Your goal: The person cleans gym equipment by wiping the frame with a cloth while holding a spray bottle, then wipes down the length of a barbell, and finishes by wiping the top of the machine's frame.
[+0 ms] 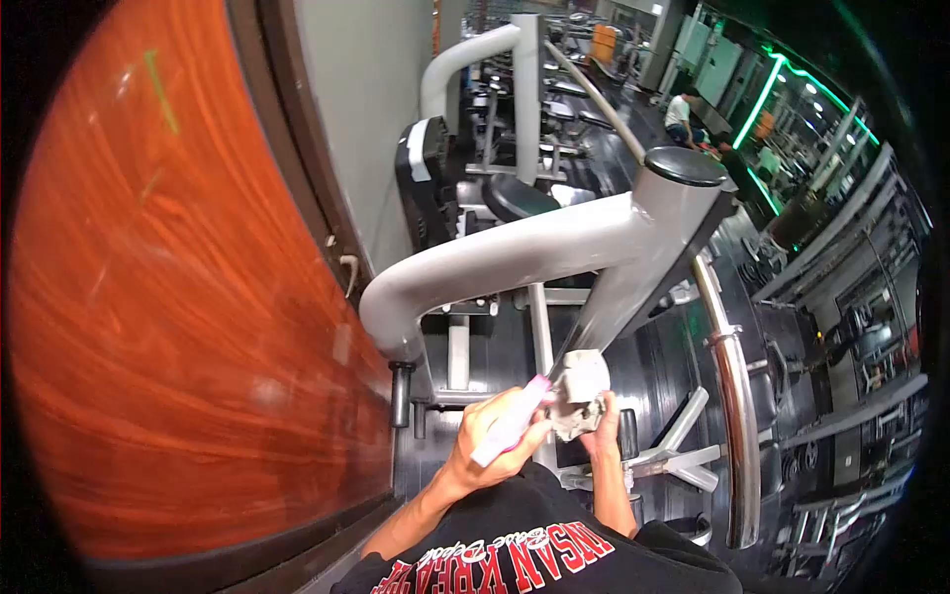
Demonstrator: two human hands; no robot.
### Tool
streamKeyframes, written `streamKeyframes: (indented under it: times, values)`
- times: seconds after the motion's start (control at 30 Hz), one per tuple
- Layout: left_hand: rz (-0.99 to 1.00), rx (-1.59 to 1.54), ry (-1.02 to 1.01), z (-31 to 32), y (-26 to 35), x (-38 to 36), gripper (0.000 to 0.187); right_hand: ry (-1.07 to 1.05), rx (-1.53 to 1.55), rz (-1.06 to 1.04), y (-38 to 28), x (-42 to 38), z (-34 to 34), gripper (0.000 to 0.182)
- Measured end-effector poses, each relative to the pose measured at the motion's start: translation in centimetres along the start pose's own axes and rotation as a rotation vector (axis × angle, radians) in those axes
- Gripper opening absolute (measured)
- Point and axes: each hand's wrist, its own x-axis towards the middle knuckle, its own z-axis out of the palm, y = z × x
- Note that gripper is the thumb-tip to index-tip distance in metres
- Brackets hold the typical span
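In front of my chest, my left hand [485, 434] is wrapped around a slim white bottle [507, 434] with a pink end, held at a slant. My right hand [606, 426] grips a crumpled white-and-grey cloth [582, 384], its fingers closed round the lower right side. The bottle's pink end comes right up to the cloth. Just beyond both hands rises the thick light-grey frame [515, 243] of a gym machine, with a black round cap [685, 166] on its post.
A wood-grain door [198, 297] stands close on my left. To the right hangs a chrome bar [735, 436]. Behind the frame are a black padded seat [520, 196] and more machines. Farther back a person [681, 114] sits low near green lights.
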Motion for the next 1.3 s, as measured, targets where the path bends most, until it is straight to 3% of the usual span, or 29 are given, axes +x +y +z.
streamKeyframes:
  times: [0.07, 0.1, 0.17, 0.23, 0.33, 0.53, 0.57, 0.77, 0.83, 0.9, 0.97, 1.03, 1.17, 1.2, 1.23, 1.27, 1.3]
  values:
    - [0.021, 0.036, -0.097, -0.5, 0.2, 1.9, 0.026, 0.061, 0.125, -0.073, 0.3, -0.3, 0.0, 0.048]
    - [0.078, -0.053, -0.032, 3.2, 1.2, 3.5, 0.027, 0.017, 0.121, -0.126, -4.2, -0.7, -2.8, 0.05]
    - [0.286, -0.026, 0.012, 4.1, 0.5, 5.6, 0.024, 0.105, 0.134, -0.195, -4.5, -1.8, -2.5, 0.046]
    - [0.278, -0.04, -0.026, 5.0, 0.8, 6.8, 0.02, 0.102, 0.137, -0.23, -5.0, -2.9, -2.8, 0.047]
    - [0.096, -0.106, -0.047, 6.2, 0.1, 7.9, 0.012, 0.087, 0.155, -0.282, -5.6, -4.0, -2.6, 0.049]
    - [-0.034, -0.186, -0.014, 8.0, -1.7, 8.7, 0.011, -0.005, 0.169, -0.313, -7.3, -6.0, 0.1, 0.06]
    - [-0.082, -0.202, -0.007, 8.3, -2.0, 8.8, 0.01, 0.018, 0.249, -0.293, -6.8, -5.2, -1.4, 0.055]
    - [0.031, -0.175, 0.079, 9.9, -4.1, 8.8, 0.008, 0.062, 0.035, -0.351, -7.5, -4.3, -1.7, 0.047]
    - [-0.15, -0.261, 0.056, 9.9, -3.7, 8.6, 0.009, 0.064, -0.05, -0.476, -8.0, -4.4, -0.8, 0.049]
    - [-0.16, -0.288, 0.068, 10.1, -3.7, 8.7, 0.009, 0.066, -0.055, -0.517, -8.7, -4.5, 0.7, 0.052]
    - [-0.027, -0.185, 0.063, 10.3, -5.0, 8.7, 0.008, 0.14, -0.302, -0.834, -9.1, -4.3, 2.1, 0.052]
    - [-0.029, -0.192, 0.052, 10.4, -5.5, 8.3, 0.009, 0.265, -0.63, -1.003, -10.3, -5.1, 3.8, 0.053]
    - [-0.098, -0.224, 0.029, 9.7, -4.5, 8.0, 0.012, 0.245, -0.752, -1.328, -11.3, -3.5, 7.3, 0.052]
    - [-0.155, -0.266, -0.001, 9.5, -4.0, 7.8, 0.012, 0.169, -0.859, -1.571, -12.6, -2.3, 8.1, 0.053]
    - [-0.156, -0.267, -0.015, 9.3, -4.1, 7.6, 0.012, 0.256, -1.076, -1.721, -14.7, -2.9, 10.9, 0.052]
    - [-0.143, -0.29, -0.041, 9.1, -4.4, 7.3, 0.012, 0.162, -0.875, -1.782, -15.9, -1.9, 12.8, 0.052]
    - [-0.129, -0.311, -0.064, 8.9, -4.5, 7.1, 0.013, 0.214, -0.89, -1.848, -17.4, -2.1, 15.2, 0.055]
